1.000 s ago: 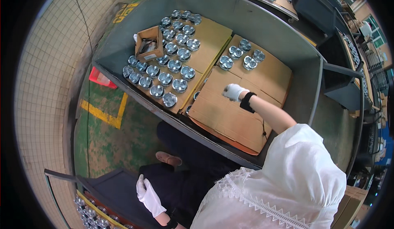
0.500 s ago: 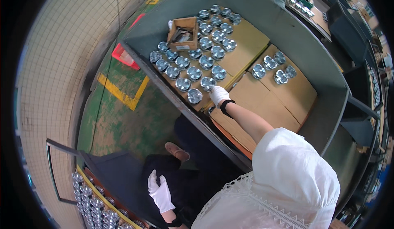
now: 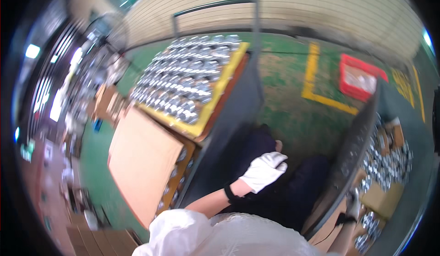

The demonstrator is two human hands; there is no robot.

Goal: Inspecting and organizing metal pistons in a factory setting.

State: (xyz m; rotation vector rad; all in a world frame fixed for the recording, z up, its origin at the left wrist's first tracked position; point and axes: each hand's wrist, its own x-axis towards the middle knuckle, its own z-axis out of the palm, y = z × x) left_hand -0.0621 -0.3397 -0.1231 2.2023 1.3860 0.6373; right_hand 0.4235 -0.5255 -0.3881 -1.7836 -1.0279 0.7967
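My left hand (image 3: pixel 265 171), in a white glove, hangs over my dark-clothed lap between two carts. Its fingers are loosely bent, with a gap among them and nothing seen in them. At the lower right my right hand (image 3: pixel 353 203), also gloved, is inside the grey metal bin (image 3: pixel 337 175), just past its near wall. Motion smears its fingers, so what they touch is hidden from me. Shiny round metal parts (image 3: pixel 387 166) stand around it on brown cardboard, with a few more metal parts (image 3: pixel 369 226) below the hand.
To the left, a grey cart carries rows of similar metal parts (image 3: pixel 183 75) on a yellow-edged layer, beside a cardboard sheet (image 3: pixel 142 159). A small wooden box (image 3: pixel 392 136) sits in the right bin. A red crate (image 3: pixel 360 77) stands on the green floor near yellow lines.
My view has swung left, bringing the left cart into full sight and the bin to the right edge. My left hand now sits near mid-picture, its fingers more bent.
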